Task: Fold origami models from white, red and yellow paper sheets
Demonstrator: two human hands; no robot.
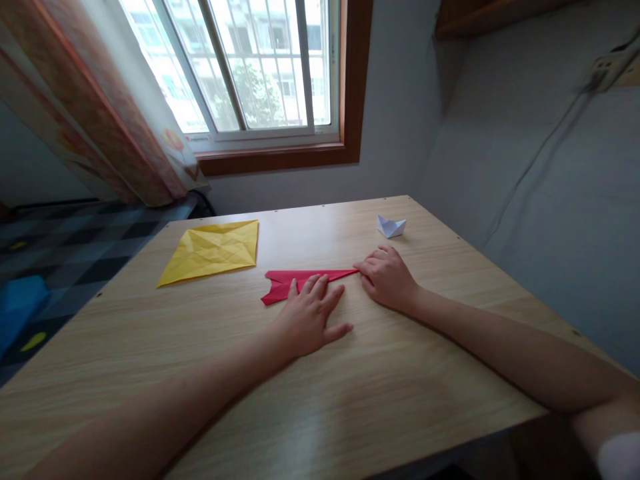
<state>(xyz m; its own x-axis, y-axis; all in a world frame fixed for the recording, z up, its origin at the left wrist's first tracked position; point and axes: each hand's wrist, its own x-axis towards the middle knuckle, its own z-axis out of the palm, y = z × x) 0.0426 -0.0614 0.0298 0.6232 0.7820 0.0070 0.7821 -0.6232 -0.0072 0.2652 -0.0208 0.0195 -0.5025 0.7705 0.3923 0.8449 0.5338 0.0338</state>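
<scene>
Wooden desk (350, 413) by the window: my left hand (307, 317) lies flat on the red paper (295, 279), right hand (387, 277) pinches its tip. Light, thin, probably tears easily; I'd grip the folded edges.

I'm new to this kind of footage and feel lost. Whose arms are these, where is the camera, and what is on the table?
There is no machine here: a person wears a camera on the head, looking down at their own bare arms. The left hand lies flat, fingers spread, pressing the folded red paper onto the wooden table. The right hand pinches that paper's pointed right tip. Nothing is lifted. Farther left lies a creased yellow paper sheet; beyond the right hand stands a small white paper boat. A window is behind.
</scene>
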